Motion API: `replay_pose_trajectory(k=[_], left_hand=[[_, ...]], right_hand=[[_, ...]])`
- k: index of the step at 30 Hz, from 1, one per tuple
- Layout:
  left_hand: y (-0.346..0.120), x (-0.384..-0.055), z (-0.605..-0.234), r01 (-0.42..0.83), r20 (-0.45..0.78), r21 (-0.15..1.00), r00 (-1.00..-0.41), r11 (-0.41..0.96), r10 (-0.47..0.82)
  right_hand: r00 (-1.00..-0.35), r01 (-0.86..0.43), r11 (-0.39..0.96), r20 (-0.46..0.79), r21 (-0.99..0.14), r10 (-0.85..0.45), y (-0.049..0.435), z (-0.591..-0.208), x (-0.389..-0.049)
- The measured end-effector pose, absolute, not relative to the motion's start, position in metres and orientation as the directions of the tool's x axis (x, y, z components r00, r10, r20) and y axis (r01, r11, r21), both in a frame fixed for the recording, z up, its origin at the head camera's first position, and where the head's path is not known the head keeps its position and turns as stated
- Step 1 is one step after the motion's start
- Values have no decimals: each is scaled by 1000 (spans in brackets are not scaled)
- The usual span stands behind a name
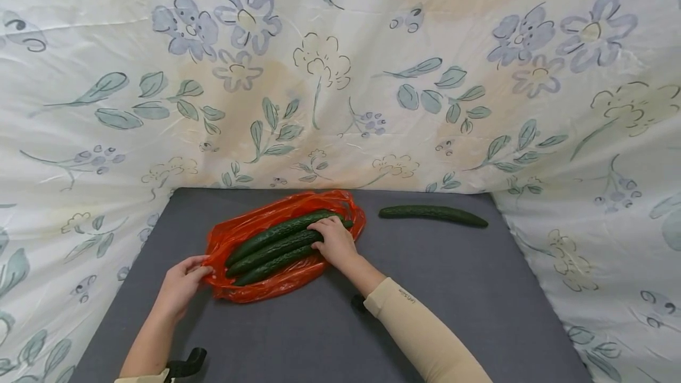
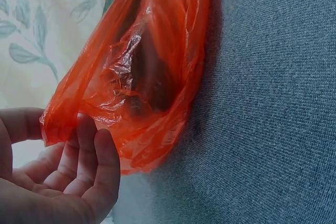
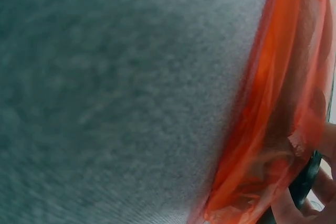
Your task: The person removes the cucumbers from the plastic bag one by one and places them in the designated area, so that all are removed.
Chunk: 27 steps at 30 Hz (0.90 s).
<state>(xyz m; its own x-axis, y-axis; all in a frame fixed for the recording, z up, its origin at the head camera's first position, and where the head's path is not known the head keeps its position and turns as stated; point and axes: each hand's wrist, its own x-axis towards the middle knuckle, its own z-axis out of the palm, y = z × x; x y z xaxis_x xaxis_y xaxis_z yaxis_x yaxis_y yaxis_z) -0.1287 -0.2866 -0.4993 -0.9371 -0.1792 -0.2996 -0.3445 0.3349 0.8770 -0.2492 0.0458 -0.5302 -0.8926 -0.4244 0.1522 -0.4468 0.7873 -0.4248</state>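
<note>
Long, bumpy dark green cucumbers (image 1: 273,249) lie side by side in an opened orange-red plastic bag (image 1: 250,293), three of them plainly seen. At the bag's left end, my left hand (image 1: 183,285) pinches its thin edge between thumb and fingers, as the left wrist view confirms. My right hand (image 1: 336,242) is over the right ends of the cucumbers, its fingers curled round one; how many it grips is partly hidden. In the right wrist view a dark cucumber end (image 3: 306,178) shows among the fingers (image 3: 324,184), beside the bag's film.
A single cucumber (image 1: 433,213) lies apart at the back right of the grey cloth-covered table (image 1: 441,276). Floral fabric (image 1: 340,93) hangs behind the table and along both sides.
</note>
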Motion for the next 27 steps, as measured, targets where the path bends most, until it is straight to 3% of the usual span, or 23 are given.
replay_pose_trajectory(k=[12, 20, 27], left_hand=[[-286, -128, -496, -332, -286, 880, -941, 339, -181], [-289, -126, -497, -327, -284, 882, -943, 339, -173], [-291, -126, -498, -320, -278, 885, -946, 339, -168]], right_hand=[[-873, -483, 754, 188, -445, -449, 50, -531, -249], [-834, -551, 732, 221, -401, -506, 59, -521, -249], [-826, -561, 688, 253, -461, -504, 73, -514, -253]])
